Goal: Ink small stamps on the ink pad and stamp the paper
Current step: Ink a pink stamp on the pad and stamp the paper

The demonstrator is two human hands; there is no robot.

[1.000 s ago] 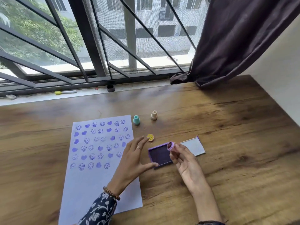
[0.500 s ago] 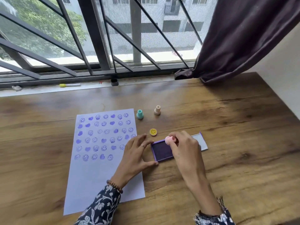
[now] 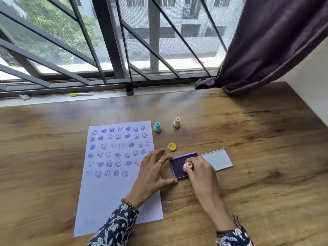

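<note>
Head: no writing; right hand inks pink stamp.

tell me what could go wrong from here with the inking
1. The right hand presses the pink stamp on the ink pad; too much ink could blur the print.
2. The left hand lies across the paper over some prints, which could smudge them.
3. The yellow stamp sits close by and could get knocked.

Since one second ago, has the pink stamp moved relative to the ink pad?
Yes. The pink stamp in the right hand went from above the far edge of the ink pad down onto its inked surface.
</note>
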